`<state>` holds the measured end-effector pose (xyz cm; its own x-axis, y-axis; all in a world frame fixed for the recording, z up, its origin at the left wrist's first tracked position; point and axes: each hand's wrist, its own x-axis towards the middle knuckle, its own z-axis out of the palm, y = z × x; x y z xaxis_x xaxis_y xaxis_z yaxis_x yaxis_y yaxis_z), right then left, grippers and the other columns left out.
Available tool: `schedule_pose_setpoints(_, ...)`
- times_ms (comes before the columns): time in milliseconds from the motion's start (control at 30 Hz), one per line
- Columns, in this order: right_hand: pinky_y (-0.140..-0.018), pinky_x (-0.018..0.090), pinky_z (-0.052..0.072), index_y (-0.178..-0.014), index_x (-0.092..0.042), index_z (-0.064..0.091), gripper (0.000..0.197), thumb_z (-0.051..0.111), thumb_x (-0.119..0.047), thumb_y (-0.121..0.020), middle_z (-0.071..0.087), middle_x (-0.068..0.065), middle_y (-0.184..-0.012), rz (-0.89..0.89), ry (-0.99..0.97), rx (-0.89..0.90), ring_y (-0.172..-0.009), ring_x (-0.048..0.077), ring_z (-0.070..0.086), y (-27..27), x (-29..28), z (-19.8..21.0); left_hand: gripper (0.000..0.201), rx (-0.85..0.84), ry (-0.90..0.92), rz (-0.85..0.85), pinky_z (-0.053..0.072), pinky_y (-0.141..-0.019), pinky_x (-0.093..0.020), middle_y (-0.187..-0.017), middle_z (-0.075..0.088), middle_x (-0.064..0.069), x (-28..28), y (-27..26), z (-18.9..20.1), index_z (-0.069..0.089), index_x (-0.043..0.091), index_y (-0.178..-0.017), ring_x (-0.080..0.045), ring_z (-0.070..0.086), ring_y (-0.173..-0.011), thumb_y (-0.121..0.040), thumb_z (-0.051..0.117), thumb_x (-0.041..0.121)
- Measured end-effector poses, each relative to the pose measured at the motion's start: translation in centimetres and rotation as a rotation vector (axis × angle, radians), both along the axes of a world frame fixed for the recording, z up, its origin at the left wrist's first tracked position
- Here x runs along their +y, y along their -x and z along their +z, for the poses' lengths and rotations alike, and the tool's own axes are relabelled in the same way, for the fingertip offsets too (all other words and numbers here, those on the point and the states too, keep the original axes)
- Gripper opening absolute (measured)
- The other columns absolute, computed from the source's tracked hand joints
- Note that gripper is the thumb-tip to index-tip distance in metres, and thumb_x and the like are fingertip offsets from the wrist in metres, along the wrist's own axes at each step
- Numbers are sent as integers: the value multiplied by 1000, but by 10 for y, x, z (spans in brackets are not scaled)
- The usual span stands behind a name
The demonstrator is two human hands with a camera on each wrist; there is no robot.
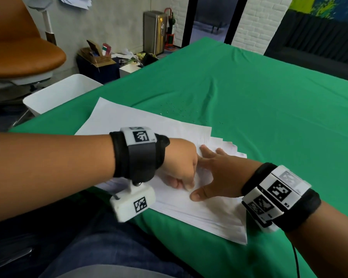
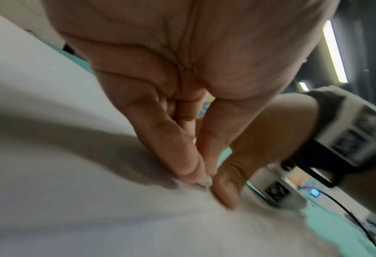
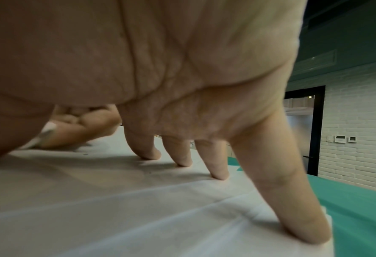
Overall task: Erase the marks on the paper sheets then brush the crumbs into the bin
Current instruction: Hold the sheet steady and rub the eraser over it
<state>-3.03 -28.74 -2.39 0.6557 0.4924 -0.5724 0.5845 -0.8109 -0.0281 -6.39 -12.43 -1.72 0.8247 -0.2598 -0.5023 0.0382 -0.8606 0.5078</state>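
Green tablecloth [image 1: 259,101]: crumbs [image 1: 181,111] beyond paper sheets [image 1: 141,125]

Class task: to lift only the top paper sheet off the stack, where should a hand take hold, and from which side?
Probably at the top sheet far left corner, approached from the bin side: it fans past the sheets beneath, clear of both hands.
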Motion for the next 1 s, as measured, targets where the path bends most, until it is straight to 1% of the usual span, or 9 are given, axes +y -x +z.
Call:
schedule_pose_setpoints(200, -123, 64, 16, -160, -46, -10, 122, 65, -84, -73, -15, -11, -171, -18, 8, 0, -159, 30, -6, 1, -2, -1, 19, -93, -40, 123, 61, -90, -40, -79, 78, -8, 11, -26, 0, 79, 5, -89, -23, 69, -64, -91, 70, 22)
schedule_pose_setpoints(333, -115, 78, 2, -159, -46, -12, 125, 57, -94, -66, -15, -17, -170, 9, 39, -57, -159, 25, -6, -3, -5, -5, 6, -81, 546, 494, 57, -64, -27, -82, 68, -6, 35, -6, 2, 65, 14, -93, -13, 65, -66, -99, 64, 15)
schedule_pose_setpoints(467, -119, 71, -9, -163, -36, 0, 132, 60, -94, -60, 3, -7, -171, 67, -57, -122, -158, 27, -9, -7, -3, -8, 6, -61, 1019, 732, 48, -62, -24, -84, 60, -1, 64, 14, -10, 61, 14, -95, -14, 61, -72, -101, 62, 16)
schedule_pose_setpoints(633, -125, 60, 3, -153, -36, 34, 122, 68, -93, -52, 24, -6, -160, 95, -205, -130, -155, 20, 9, -14, 0, -1, 5, 136, 1228, 806, 55, -60, -23, -82, 63, -6, 75, 27, -36, 62, 7, -97, -15, 63, -73, -100, 58, 9)
schedule_pose_setpoints(700, -125, 50, 22, -141, -40, 51, 109, 59, -100, -50, 31, -8, -157, 39, -373, -97, -150, 16, 24, -17, -3, 9, 6, 171, 1304, 827, 57, -61, -23, -83, 64, -8, 79, 26, -38, 61, 6, -98, -17, 64, -76, -101, 56, 7)
schedule_pose_setpoints(767, -111, 39, 45, -121, -34, 66, 73, 69, -84, -66, 55, -8, -139, -74, -649, -42, -128, 10, 54, -17, -4, 16, 6, 181, 1324, 821, 58, -62, -24, -84, 65, -9, 81, 25, -39, 62, 5, -98, -18, 65, -77, -101, 56, 6)
schedule_pose_setpoints(833, -87, 41, 60, -98, -17, 68, 34, 84, -42, -81, 71, 1, -101, -279, -903, 154, -90, 16, 71, -13, -3, 12, 6, 179, 1307, 806, 57, -62, -24, -84, 65, -10, 80, 24, -40, 62, 4, -98, -18, 65, -77, -101, 57, 6)
schedule_pose_setpoints(900, -68, 38, 61, -90, -6, 64, 15, 73, -16, -83, 67, 14, -90, -480, -956, 637, -75, 24, 69, -6, -3, 3, 8, 180, 1293, 790, 57, -62, -24, -84, 65, -10, 80, 24, -40, 63, 4, -97, -18, 64, -76, -101, 56, 5)
schedule_pose_setpoints(1000, -84, 39, 60, -113, -2, 61, 23, 64, -12, -93, 64, 27, -114, -543, -826, 1255, -97, 33, 71, -7, -8, -15, 7, 198, 1290, 788, 56, -61, -25, -84, 65, -10, 81, 23, -42, 64, 5, -94, -18, 64, -74, -99, 59, 5)
